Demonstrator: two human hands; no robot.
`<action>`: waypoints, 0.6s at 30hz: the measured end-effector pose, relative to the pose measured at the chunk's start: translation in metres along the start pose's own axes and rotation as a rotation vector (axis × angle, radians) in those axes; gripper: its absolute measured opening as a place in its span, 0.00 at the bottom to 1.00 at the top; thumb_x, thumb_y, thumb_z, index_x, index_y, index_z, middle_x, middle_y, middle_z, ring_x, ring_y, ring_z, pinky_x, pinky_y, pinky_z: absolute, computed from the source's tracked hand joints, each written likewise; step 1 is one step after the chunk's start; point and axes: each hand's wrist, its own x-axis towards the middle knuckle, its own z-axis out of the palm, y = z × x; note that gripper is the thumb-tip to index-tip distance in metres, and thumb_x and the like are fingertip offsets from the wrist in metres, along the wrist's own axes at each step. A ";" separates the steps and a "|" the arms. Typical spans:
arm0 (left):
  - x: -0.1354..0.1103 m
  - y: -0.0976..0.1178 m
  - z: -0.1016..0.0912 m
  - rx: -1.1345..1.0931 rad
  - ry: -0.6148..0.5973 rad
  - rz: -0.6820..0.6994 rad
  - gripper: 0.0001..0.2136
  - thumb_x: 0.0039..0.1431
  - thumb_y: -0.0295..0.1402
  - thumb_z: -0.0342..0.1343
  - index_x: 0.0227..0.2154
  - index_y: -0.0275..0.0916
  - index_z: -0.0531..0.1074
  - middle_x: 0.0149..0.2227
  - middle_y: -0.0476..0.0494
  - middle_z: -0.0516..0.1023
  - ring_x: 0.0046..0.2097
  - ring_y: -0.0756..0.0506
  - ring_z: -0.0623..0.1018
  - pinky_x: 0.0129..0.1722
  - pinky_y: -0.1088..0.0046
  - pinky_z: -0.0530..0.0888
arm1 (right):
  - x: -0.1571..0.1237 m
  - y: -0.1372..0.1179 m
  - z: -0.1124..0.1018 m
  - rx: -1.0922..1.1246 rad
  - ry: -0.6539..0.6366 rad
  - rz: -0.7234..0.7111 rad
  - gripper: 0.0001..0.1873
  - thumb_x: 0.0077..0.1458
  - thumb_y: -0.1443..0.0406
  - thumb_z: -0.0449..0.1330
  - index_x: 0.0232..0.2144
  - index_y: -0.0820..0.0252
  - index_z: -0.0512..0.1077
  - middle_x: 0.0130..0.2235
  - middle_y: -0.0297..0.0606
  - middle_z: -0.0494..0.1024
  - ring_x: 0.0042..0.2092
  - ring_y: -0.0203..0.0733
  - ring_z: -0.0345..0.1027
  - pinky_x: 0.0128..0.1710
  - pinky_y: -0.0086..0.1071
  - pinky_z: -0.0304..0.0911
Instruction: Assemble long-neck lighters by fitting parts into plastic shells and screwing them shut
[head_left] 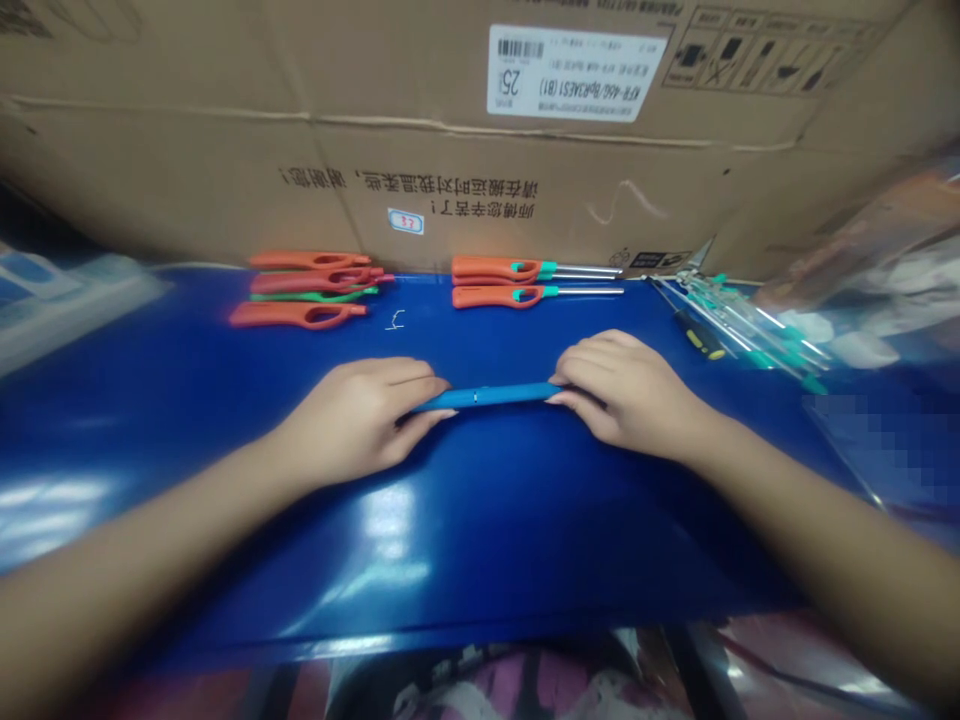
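Note:
A slim blue lighter body [491, 396] lies across the middle of the blue table [465, 520]. My left hand [364, 415] is closed on its left end. At the other end, my right hand [626, 385] has its fingers curled over the piece. Both ends of the piece are hidden under my fingers. A thin seam shows near its middle.
Orange lighter handles [307, 290] are stacked at the back left. Orange lighters with metal nozzles [525, 280] lie at the back centre. Several metal tubes with green tips [739, 325] and a yellow-handled tool [701, 338] lie at the right. A cardboard box [480, 130] walls off the far edge.

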 end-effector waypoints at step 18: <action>-0.003 0.019 0.000 0.074 0.067 0.051 0.10 0.68 0.32 0.53 0.45 0.32 0.75 0.37 0.40 0.79 0.36 0.43 0.79 0.34 0.67 0.76 | 0.004 -0.013 -0.003 0.028 -0.024 -0.012 0.13 0.68 0.57 0.55 0.40 0.59 0.74 0.39 0.41 0.80 0.41 0.45 0.72 0.45 0.39 0.61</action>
